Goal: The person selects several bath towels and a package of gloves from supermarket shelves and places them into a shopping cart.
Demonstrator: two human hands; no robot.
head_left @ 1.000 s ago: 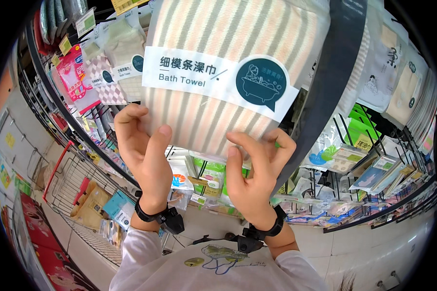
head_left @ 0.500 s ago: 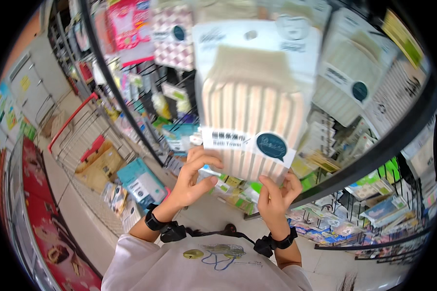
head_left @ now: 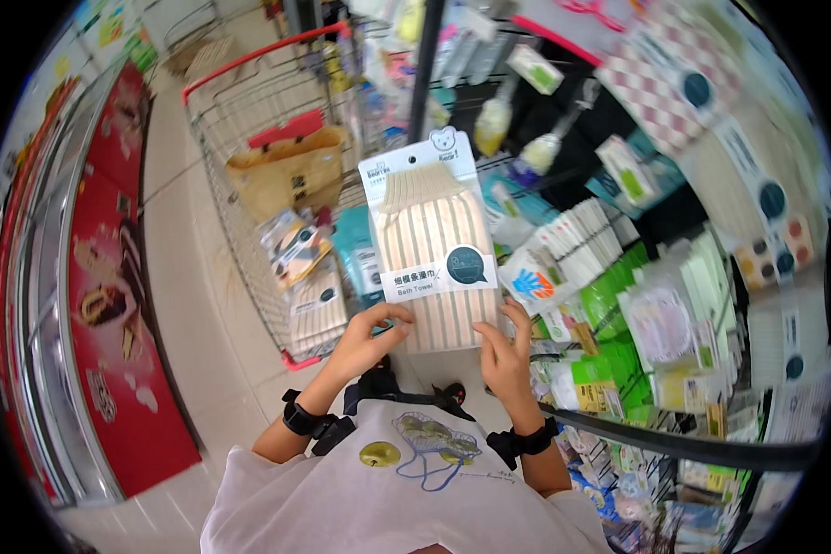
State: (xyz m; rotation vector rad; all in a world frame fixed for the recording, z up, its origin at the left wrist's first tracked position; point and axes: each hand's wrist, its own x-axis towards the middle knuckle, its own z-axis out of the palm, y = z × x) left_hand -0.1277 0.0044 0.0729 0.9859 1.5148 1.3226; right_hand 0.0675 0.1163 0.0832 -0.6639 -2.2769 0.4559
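A packaged bath towel (head_left: 434,325), striped cream and grey on a white hanging card with a bear-shaped corner, is held upright in front of me. My left hand (head_left: 371,334) grips its lower left edge, thumb on the front and fingers curled round. At the lower right edge my right hand (head_left: 508,349) pinches it the same way. A dark teal speech-bubble label sits on the white band across the towel. Black straps with small dark boxes circle both my wrists.
Left of the towel stands a wire shopping cart (head_left: 226,120) with a red handle, holding a brown bag (head_left: 291,175) and several packages. A display rack (head_left: 674,443) of hanging goods fills the right. A red freezer case (head_left: 111,305) runs along the far left.
The towel package has come down and away from the rack, still in both hands. My view has turned left, so the cart and freezer case show more fully.
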